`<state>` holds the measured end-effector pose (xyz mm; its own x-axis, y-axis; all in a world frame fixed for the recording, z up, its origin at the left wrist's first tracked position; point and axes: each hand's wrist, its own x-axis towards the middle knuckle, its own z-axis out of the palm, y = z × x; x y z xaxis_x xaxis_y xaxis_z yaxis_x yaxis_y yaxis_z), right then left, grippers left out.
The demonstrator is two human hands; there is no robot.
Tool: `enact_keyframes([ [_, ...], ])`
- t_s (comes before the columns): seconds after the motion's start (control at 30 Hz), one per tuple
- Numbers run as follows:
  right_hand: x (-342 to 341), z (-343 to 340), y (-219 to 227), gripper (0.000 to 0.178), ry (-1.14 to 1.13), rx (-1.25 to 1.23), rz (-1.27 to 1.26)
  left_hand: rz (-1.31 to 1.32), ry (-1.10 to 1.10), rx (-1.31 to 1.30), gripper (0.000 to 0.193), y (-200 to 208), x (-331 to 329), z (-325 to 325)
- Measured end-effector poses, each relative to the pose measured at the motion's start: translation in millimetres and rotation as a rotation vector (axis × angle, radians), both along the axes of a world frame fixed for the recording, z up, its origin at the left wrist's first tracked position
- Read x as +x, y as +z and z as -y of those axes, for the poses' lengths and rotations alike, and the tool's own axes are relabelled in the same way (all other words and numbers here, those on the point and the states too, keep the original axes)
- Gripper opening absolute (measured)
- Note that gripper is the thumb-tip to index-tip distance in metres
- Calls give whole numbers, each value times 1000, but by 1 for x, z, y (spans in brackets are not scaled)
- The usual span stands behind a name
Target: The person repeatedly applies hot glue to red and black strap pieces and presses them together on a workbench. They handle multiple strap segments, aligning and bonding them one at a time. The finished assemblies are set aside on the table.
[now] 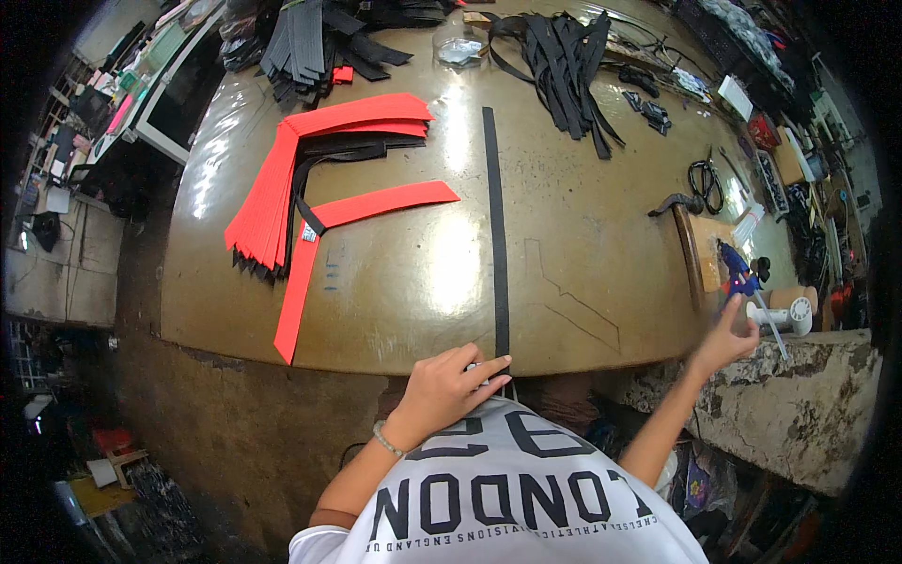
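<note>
My left hand (451,390) is at the table's near edge, its fingers closed over the near end of a long black strap (496,235). A small pale piece shows between those fingers, too covered to make out. The strap lies straight, running away from me across the table. To the right, my right hand (725,343) is stretched out, thumb and forefinger apart, fingertips at the lower part of a blue glue gun (738,271). A pale glue stick (771,325) slants down beside it. Whether the fingertips touch the gun is hard to tell.
A folded stack of red straps (268,193) lies left with black ones beneath; a red strap with a black loop (299,296) lies nearer. Black strap bundles (559,70) sit at the far side. Scissors (705,183) and a white pipe-like piece (799,318) are at right.
</note>
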<state>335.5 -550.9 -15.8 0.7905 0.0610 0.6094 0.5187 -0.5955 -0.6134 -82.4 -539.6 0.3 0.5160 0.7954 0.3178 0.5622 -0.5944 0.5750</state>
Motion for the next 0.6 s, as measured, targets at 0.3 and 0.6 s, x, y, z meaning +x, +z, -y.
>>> enact_keyframes([
  [0.3,-9,-28,36,43,816,-84,-469,13,4,-34,28,0,-1,0],
  [0.6,-149,-91,67,48,1636,-528,-247,10,-12,-39,28,0,-3,-1],
])
